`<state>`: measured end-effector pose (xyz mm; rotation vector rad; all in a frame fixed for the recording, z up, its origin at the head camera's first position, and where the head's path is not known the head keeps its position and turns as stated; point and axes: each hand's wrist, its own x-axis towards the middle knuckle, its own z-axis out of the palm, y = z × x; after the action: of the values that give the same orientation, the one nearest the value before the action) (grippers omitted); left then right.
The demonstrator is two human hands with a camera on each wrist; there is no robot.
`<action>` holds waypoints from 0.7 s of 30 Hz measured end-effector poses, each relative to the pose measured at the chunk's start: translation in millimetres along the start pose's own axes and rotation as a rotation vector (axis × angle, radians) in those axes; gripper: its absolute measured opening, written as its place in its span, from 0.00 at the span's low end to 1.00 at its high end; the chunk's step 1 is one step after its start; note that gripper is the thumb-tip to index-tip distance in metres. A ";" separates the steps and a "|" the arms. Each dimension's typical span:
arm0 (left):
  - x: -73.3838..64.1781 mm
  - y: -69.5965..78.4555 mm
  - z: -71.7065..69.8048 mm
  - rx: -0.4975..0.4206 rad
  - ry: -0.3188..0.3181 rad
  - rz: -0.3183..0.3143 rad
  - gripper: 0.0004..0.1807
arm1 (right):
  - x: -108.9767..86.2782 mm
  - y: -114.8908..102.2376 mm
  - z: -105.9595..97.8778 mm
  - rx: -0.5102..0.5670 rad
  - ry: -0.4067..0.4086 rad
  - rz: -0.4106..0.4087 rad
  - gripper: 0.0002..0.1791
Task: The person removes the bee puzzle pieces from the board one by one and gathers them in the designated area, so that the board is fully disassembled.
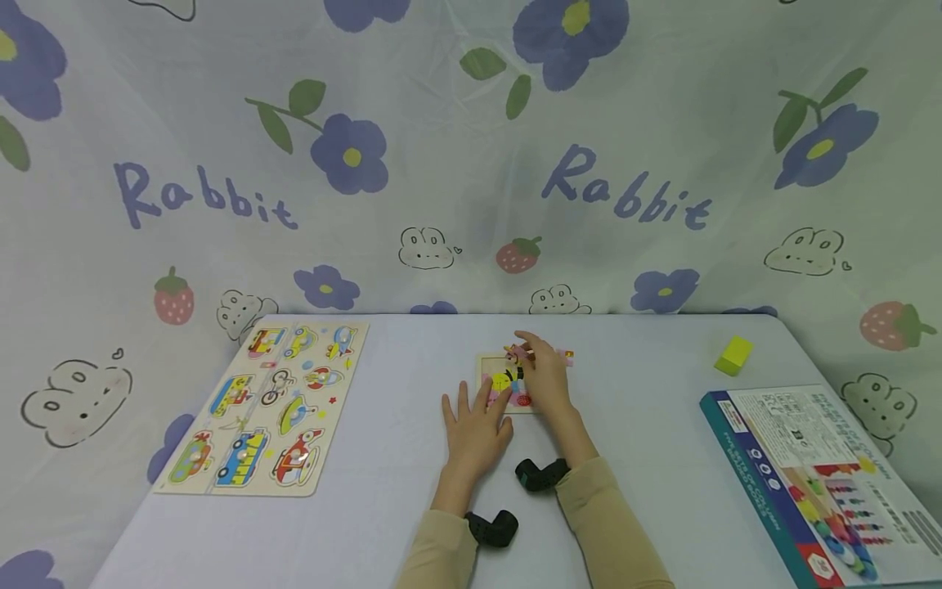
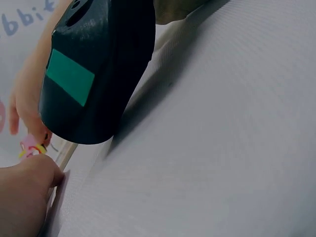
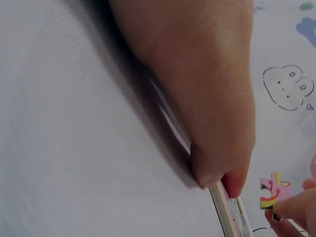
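A small square wooden jigsaw puzzle (image 1: pixel 482 360) with a pink and yellow picture lies near the table's back edge. Its upper left part shows bare wood. My left hand (image 1: pixel 474 438) rests on the puzzle's lower left with fingers spread; its thumb touches the near edge, as the right wrist view shows. Above the board my right hand (image 1: pixel 548 380) pinches a pink and yellow jigsaw piece (image 3: pixel 276 190) between thumb and fingertips, tilted and clear of the tray. Another pink piece (image 1: pixel 567 357) lies just right of the board, partly hidden by the right hand.
On the left lies a wooden vehicle peg puzzle (image 1: pixel 334 433). A yellow-green block (image 1: pixel 733 356) sits at the back right, behind a large flat box (image 1: pixel 780 409). Black wrist cameras (image 1: pixel 540 474) stick out between the forearms. A patterned curtain (image 1: pixel 471 164) hangs behind the table.
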<state>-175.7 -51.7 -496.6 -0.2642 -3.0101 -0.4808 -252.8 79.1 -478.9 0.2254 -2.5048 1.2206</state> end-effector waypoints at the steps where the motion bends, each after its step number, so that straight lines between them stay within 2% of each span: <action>1: -0.2 -0.1 0.2 0.001 0.001 0.001 0.25 | 0.3 -0.6 -1.0 0.053 -0.017 0.048 0.21; 5: -1.0 -0.7 0.7 -0.001 0.008 0.005 0.25 | 0.7 -0.8 -6.3 0.264 -0.042 0.233 0.22; 10: -1.0 -1.3 1.4 -0.007 0.012 0.004 0.25 | 1.9 3.7 -12.2 0.383 -0.018 0.329 0.22; 14: -0.5 -1.2 2.3 -0.003 0.016 0.005 0.25 | 3.2 8.0 -16.3 0.406 0.013 0.362 0.19; 21: -0.9 -0.3 1.3 -0.010 0.004 0.000 0.26 | 5.7 17.7 -23.4 0.385 0.078 0.406 0.14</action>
<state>-174.9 -51.7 -498.0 -0.2636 -3.0046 -0.4961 -257.6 108.5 -476.4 -0.2504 -2.2937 1.8300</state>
